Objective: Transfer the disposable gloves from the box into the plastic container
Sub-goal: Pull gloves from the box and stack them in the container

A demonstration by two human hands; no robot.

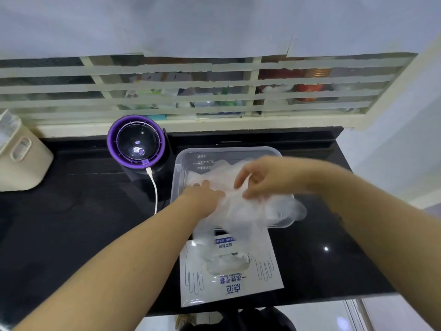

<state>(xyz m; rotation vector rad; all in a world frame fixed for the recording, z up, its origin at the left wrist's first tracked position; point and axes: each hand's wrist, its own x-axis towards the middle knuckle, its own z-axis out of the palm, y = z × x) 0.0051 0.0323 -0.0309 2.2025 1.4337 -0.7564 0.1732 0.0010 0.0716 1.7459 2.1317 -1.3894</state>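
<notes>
A clear plastic container (181, 163) stands on the black counter, holding a heap of translucent disposable gloves (250, 211); part of the heap spills over its near rim. My left hand (202, 194) lies flat on the gloves at the container's near left, pressing them down. My right hand (260, 175) hovers over the middle of the heap with fingers curled, pinching the glove film. In front of the container lies the white glove box (262, 280), flat, with more gloves (226, 261) showing through its opening.
A purple-rimmed round device (136, 142) with a white cable (155, 189) stands left of the container. A cream holder (21, 158) sits at the far left. A barred window runs behind the counter, whose front edge lies just past the box.
</notes>
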